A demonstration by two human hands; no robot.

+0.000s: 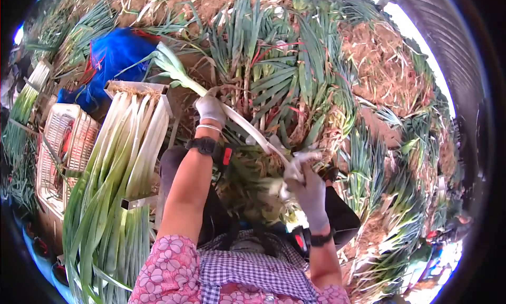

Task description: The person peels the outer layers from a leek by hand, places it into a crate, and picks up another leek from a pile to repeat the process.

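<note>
A long green onion (pixel 245 126) slants across the middle, its green leaves at the upper left and its white stalk running down to the right. My gloved left hand (pixel 211 109) is closed round the stalk below the leaves. At the stalk's lower end my gloved right hand (pixel 308 188) is closed on the white end, with pale, loose layers about its fingers. Motion smears those fingertips, so the exact grip is unclear. To the left of my left forearm, a metal rack (pixel 141 202) holds a row of green onions (pixel 118 140), white ends away from me.
A cream plastic basket (pixel 66 140) stands left of the rack, with a blue net bag (pixel 118 54) beyond it. Heaps of unpeeled green onions (pixel 311 56) with soil on them spread ahead and to the right. Leaf scraps (pixel 253 183) lie between my knees.
</note>
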